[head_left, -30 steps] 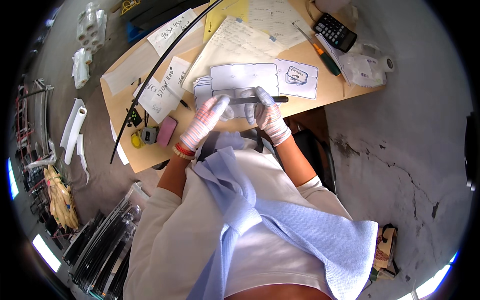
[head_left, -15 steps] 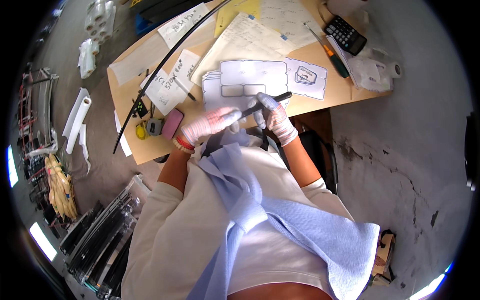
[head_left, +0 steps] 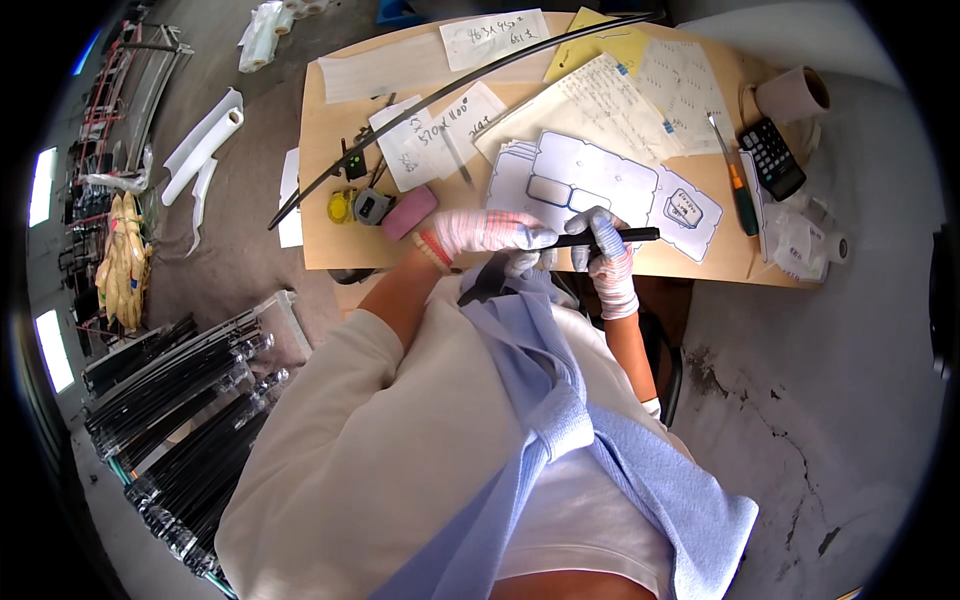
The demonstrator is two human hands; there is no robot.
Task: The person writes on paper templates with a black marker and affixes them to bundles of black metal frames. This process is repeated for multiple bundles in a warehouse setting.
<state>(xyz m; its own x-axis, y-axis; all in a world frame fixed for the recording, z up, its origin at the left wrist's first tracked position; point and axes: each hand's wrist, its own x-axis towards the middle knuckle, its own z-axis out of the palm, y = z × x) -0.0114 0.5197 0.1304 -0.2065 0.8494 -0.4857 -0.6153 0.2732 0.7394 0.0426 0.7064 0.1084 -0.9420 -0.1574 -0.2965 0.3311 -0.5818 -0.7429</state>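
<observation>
Between my two gloved hands, at the desk's near edge, is a black marker pen (head_left: 638, 235), lying nearly level. Its left end is closed in the fingers of my left hand (head_left: 492, 233), which wears a striped glove with grey fingertips and a red band at the wrist. My right hand (head_left: 606, 262), gloved alike, pinches the pen's middle, and the right end sticks out past its fingers. Just beyond them lie white scalloped cards (head_left: 597, 168) in a stack, and a white label card (head_left: 685, 213) with a blue-framed drawing.
On the wooden desk (head_left: 325, 235) lie handwritten papers (head_left: 570, 110), a long black strip (head_left: 430, 100), a pink case (head_left: 410, 212), a tape measure (head_left: 373, 206), a screwdriver (head_left: 741, 190) and a calculator (head_left: 772, 160). Bundled black profiles (head_left: 190, 400) stand at left.
The pen has turned from slanting up to the right to almost level. Both hands still hold it. The whole view has shifted and tilted, so the desk appears further right.
</observation>
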